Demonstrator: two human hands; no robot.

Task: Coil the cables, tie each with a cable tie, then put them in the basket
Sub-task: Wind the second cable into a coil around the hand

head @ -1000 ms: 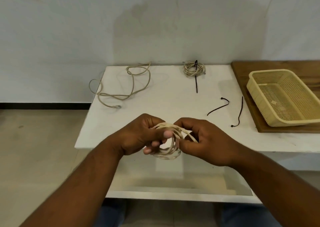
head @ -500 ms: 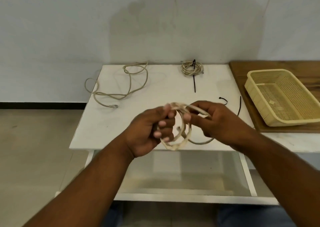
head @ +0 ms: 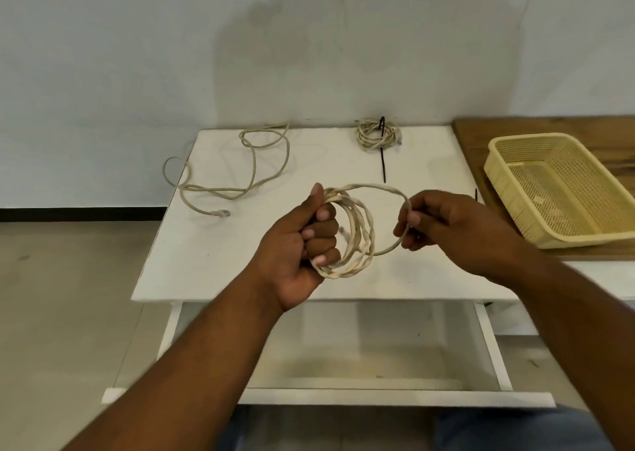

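White table (head: 213, 251), unlabelled beige cable (head: 357, 237) in both hands

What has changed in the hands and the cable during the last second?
The right hand has pulled one loop out to the right, away from the coil that the left hand still grips; the hands were close together before. The loose cable, tied bundle and basket stayed put.

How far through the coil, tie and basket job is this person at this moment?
Done: one coiled cable at the table's far edge wears a black cable tie, but is not in the basket, which looks empty. In hand: the left hand holds a coil while the right hand pinches its outer loop; no tie on it. Left: the loose cable lies uncoiled.
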